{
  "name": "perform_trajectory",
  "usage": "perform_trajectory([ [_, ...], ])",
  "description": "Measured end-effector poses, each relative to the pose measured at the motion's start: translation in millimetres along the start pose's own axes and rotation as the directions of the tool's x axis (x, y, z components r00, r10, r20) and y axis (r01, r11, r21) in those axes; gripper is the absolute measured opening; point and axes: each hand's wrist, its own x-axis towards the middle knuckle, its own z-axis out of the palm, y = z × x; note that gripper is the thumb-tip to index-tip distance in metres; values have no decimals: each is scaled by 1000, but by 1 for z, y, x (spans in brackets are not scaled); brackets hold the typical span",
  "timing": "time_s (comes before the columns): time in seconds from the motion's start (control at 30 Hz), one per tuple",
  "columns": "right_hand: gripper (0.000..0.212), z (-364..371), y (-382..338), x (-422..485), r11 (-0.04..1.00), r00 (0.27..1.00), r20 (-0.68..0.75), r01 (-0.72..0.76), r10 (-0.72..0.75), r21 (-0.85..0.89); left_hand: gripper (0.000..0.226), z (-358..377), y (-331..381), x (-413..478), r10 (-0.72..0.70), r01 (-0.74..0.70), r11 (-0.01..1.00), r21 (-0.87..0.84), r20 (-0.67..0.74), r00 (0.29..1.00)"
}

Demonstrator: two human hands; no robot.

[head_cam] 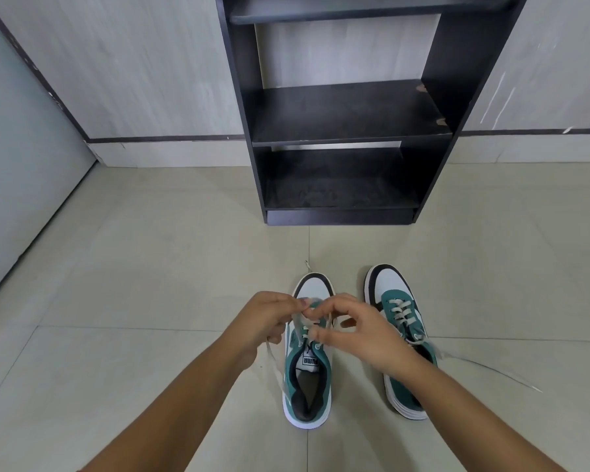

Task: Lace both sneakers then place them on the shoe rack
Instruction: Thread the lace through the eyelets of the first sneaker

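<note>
Two green, white and black sneakers stand side by side on the tiled floor, toes toward the rack. Over the left sneaker [308, 379] my left hand [264, 321] and my right hand [361, 330] meet above its eyelets, each pinching a strand of its pale lace [276, 364]. One strand trails down the shoe's left side. The right sneaker [397, 321] has lace crossed through its front eyelets, and loose ends run off to the right across the floor. My right forearm hides its heel part. The dark shoe rack [348, 144] stands ahead against the wall, shelves bare.
Beige floor tiles [150, 267] spread around the shoes and between them and the rack. A pale panelled wall with a dark skirting strip runs behind the rack. A grey door or panel stands at the far left.
</note>
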Motion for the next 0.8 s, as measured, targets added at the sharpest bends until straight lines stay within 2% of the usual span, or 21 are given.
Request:
perform_trajectory([
  [0.07, 21, 5, 7, 0, 997, 1000, -26, 10, -12, -73, 18, -1, -1, 1, -12, 12, 999, -37, -1, 1000],
  [0.17, 10, 8, 7, -2, 999, 999, -27, 44, -44, -26, 21, 0, -5, 0, -3, 3, 998, -61, 2, 1000],
  [0.23, 19, -3, 2, -4, 997, 995, -94, 46, -41, 58, 24, -2, -8, 0, 42, -44, 999, -28, -79, 996],
  [0.33, 37, -28, -8, -8, 977, 970, -240, 24, 28, 210, 23, -13, -16, 1, 219, -165, 961, 223, -247, 944],
  [0.4, 44, -43, -6, -9, 972, 965, -229, -76, 128, 224, 31, -23, -25, 5, 289, -170, 915, 366, -302, 908],
  [0.43, 46, -48, -2, -10, 978, 958, -213, -166, 190, 125, 36, -27, -30, 7, 304, -137, 887, 442, -333, 893],
  [0.47, 46, -52, 5, -10, 963, 945, -220, -262, 242, -68, 41, -32, -36, 10, 319, -87, 843, 531, -363, 875],
  [0.53, 41, -55, 22, -10, 783, 912, -261, -406, 315, -471, 45, -41, -51, 14, 340, 37, 714, 699, -393, 854],
  [0.57, 34, -52, 28, -11, 674, 898, -282, -440, 338, -593, 44, -46, -59, 16, 325, 102, 647, 756, -394, 860],
  [0.63, 10, -42, 32, -15, 472, 881, -280, -446, 381, -761, 36, -54, -77, 20, 223, 224, 493, 841, -371, 901],
  [0.67, 9, -35, 33, -16, 387, 885, -255, -409, 390, -827, 30, -55, -85, 20, 170, 247, 401, 882, -337, 926],
  [0.7, 23, -29, 35, -16, 310, 895, -230, -358, 381, -881, 24, -55, -93, 21, 129, 239, 333, 912, -295, 947],
  [0.73, 32, -23, 37, -14, 268, 913, -213, -314, 349, -911, 24, -52, -99, 22, 118, 191, 332, 924, -241, 963],
  [0.8, 37, -13, 37, -12, 234, 946, -191, -254, 263, -939, 28, -43, -105, 25, 181, 10, 514, 858, -119, 976],
])
